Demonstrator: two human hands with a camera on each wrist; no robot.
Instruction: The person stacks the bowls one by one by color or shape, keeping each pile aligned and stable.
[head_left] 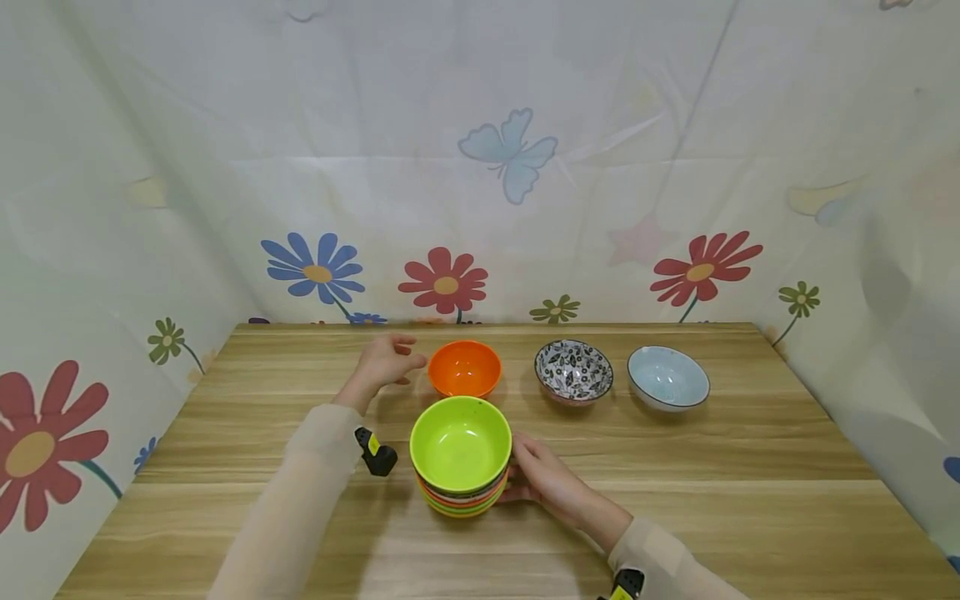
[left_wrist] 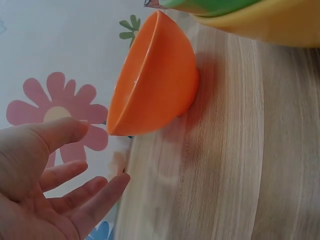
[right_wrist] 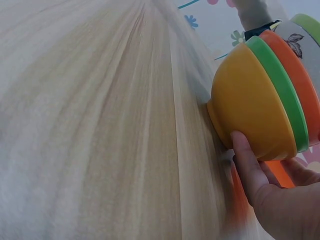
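Observation:
A stack of bowls stands upright on the table, with a lime green bowl [head_left: 461, 443] on top. Lower in it are a patterned bowl, an orange-red bowl [right_wrist: 292, 75], a green bowl [right_wrist: 280, 85] and, at the bottom, a yellow bowl [right_wrist: 250, 100]. My right hand [head_left: 551, 483] touches the stack's right side, its fairly straight fingers [right_wrist: 245, 155] against the yellow bowl. Behind the stack sits a single orange bowl [head_left: 465, 369]. My left hand [head_left: 386, 364] is just left of this bowl, fingers spread and holding nothing; the left wrist view shows a gap between them.
A black-and-white patterned bowl [head_left: 573, 372] and a pale blue bowl [head_left: 667, 377] stand side by side at the back right of the wooden table [head_left: 750, 483]. A flower-printed curtain [head_left: 585, 250] hangs behind the table's far edge.

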